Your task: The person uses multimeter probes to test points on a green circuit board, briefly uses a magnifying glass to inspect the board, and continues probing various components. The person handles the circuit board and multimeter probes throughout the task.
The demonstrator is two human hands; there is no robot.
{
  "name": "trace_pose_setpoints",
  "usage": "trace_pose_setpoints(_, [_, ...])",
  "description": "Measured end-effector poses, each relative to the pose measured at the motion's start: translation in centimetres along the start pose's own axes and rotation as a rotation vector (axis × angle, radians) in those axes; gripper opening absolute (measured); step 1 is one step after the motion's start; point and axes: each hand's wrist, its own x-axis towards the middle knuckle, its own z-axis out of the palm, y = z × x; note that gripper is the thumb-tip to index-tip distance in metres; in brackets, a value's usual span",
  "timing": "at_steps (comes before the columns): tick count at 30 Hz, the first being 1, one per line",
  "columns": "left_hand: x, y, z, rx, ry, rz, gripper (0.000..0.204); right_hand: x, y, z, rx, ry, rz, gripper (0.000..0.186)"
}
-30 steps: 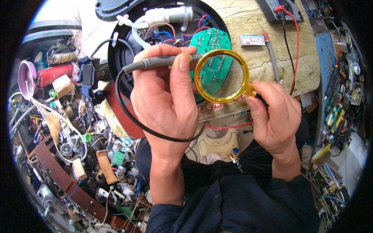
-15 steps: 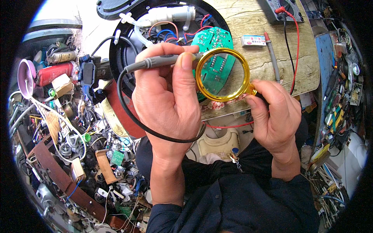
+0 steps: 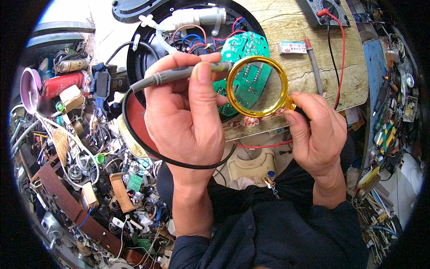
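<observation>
My left hand (image 3: 186, 112) pinches a grey pen-shaped test probe (image 3: 159, 80) between thumb and fingers. Its black cable loops down past my wrist, and its tip end lies by the rim of a magnifying glass (image 3: 232, 106). That gold-rimmed glass is gripped at its handle joint by my right hand (image 3: 319, 132). Beneath and through the lens shows a green circuit board (image 3: 242, 45), set at the right side of a round black housing (image 3: 134, 58). Inside the housing are a white cylindrical part (image 3: 197, 17), a clear tube and red and blue wires.
On the wood-patterned table (image 3: 286, 18) lie a small white-and-blue box (image 3: 292, 48) and a grey probe with a red end (image 3: 314, 67). A meter (image 3: 329, 11) with red and black leads stands at the far right. Piled parts and cables (image 3: 107, 188) fill the left; tools line the right.
My left hand has shifted left and slightly down with the test probe, so more of the circuit board shows. The magnifying glass and my right hand stay nearly still.
</observation>
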Motion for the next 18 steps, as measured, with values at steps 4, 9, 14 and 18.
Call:
trace_pose_setpoints(4, [-0.04,-0.02,0.09,-0.007,0.002,-0.012,0.022,0.09,-0.04,0.04,0.005,-0.004,0.002,0.035])
trace_pose_setpoints(9, [-0.03,-0.47,-0.04,0.04,-0.036,0.024,0.021,0.07,-0.04,0.08,0.006,-0.004,0.006,0.034])
trace_pose_setpoints(14, [-0.03,-0.5,0.09,0.024,-0.023,0.027,0.02,0.07,-0.09,0.06,0.01,-0.008,0.014,0.035])
trace_pose_setpoints(18, [-0.03,-0.46,0.17,0.037,-0.03,0.028,0.019,0.05,-0.08,0.03,0.012,-0.009,0.015,0.035])
